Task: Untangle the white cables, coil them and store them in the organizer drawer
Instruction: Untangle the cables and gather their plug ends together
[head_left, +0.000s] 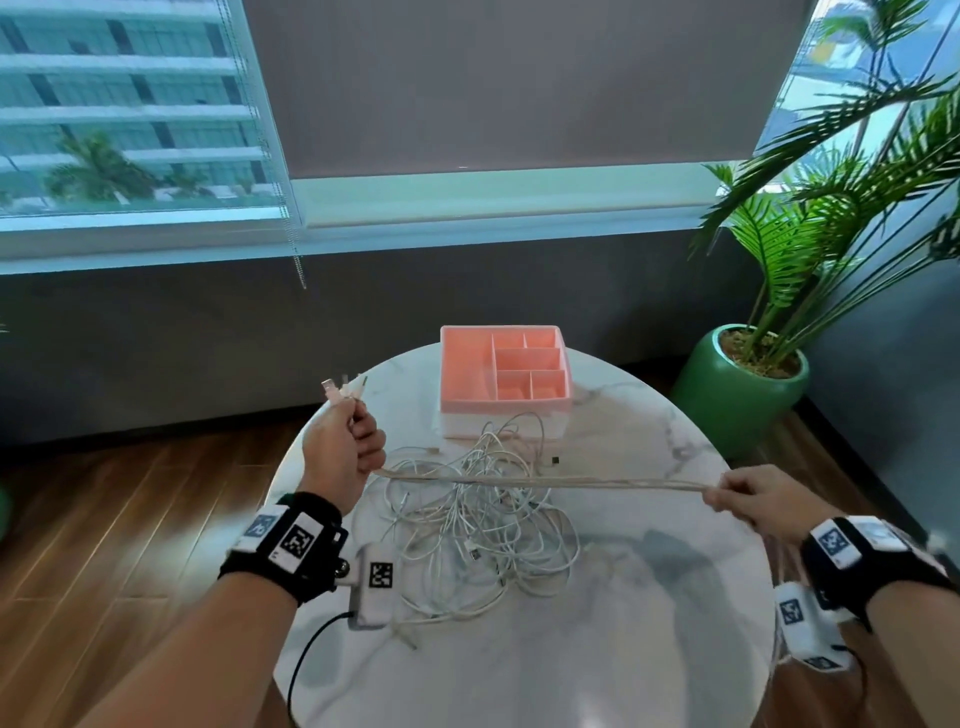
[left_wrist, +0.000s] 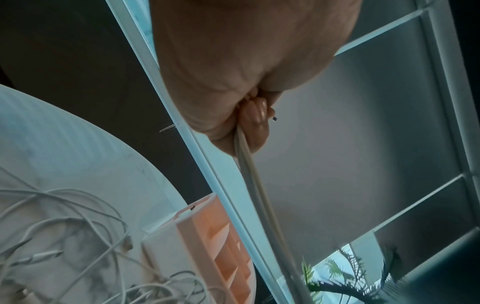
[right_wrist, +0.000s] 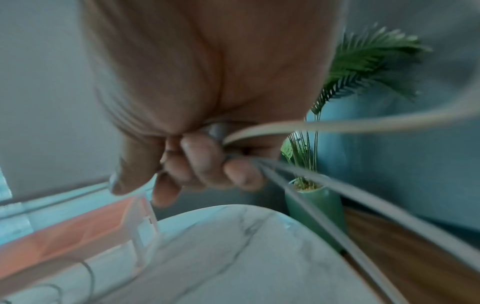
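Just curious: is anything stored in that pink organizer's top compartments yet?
Empty. The head view shows bare floors in every compartment of the pink organizer; the tangled white cables lie on the table in front of it.

Daylit head view bows at edges; both wrist views dim, blurred

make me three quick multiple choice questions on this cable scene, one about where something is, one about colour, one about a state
1. Where does the tangled cable pile lie?
A. inside the organizer
B. on the table in front of the organizer
C. on the floor

2. What colour is the organizer?
A. pink
B. blue
C. black

3. What state are the strands between the hands in?
A. coiled
B. lying slack on the table
C. stretched straight above the pile

Answers:
1 B, the pile rests on the marble table, nearer than the organizer.
2 A, its walls and dividers are pink.
3 C, the left hand and right hand hold them straight between them.
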